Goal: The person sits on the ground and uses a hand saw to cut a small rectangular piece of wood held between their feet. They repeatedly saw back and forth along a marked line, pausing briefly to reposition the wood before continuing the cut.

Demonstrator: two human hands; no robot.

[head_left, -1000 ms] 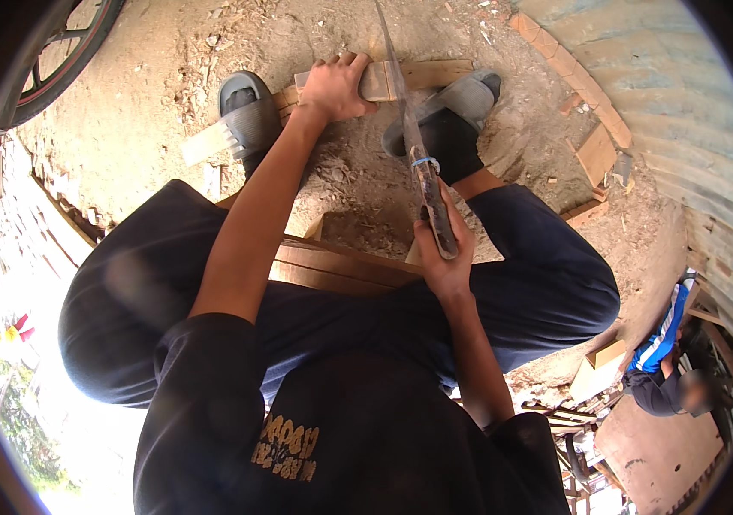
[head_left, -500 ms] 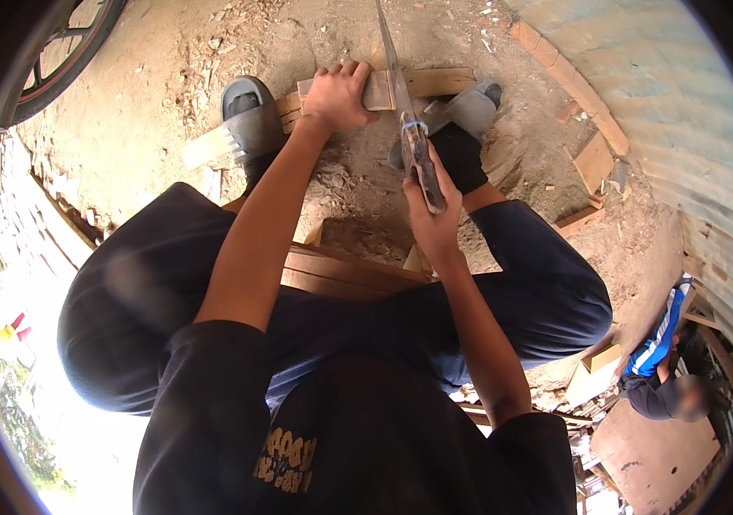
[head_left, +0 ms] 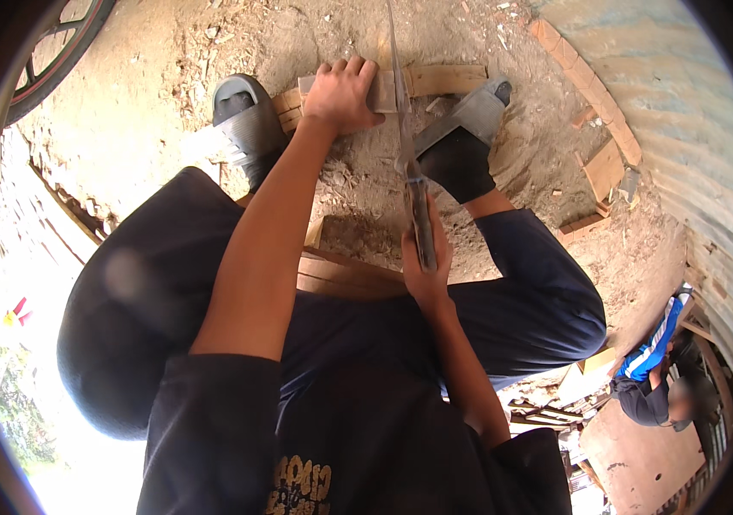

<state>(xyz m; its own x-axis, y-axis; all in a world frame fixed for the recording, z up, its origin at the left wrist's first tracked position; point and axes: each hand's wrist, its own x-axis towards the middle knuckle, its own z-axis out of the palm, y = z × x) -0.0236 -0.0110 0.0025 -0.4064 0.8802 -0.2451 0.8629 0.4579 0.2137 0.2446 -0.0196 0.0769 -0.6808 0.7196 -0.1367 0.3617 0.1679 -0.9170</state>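
Observation:
My left hand (head_left: pixel 342 96) grips a short flat piece of wood (head_left: pixel 383 93), fingers over its far edge and thumb on the near side. This piece lies on a longer wooden strip (head_left: pixel 448 80) on the ground between my feet. My right hand (head_left: pixel 428 251) is wrapped around the dark handle of a handsaw (head_left: pixel 402 129). Its blade points away from me and crosses the wood just right of my left hand. Whether the teeth are inside a cut cannot be made out. My grey slide sandals, left (head_left: pixel 250 127) and right (head_left: pixel 473 116), flank the wood.
Wooden boards (head_left: pixel 345 276) lie beneath my legs. Wood chips litter the dirt floor (head_left: pixel 298 34). A corrugated metal wall (head_left: pixel 675 103) runs along the right, with offcuts (head_left: pixel 604 169) near it. A wheel (head_left: pixel 62 56) stands far left. Another person (head_left: pixel 649 386) is at lower right.
My right hand has drawn the saw back toward me, and its handle sits lower. My left hand stays on the wood. The view has shifted slightly.

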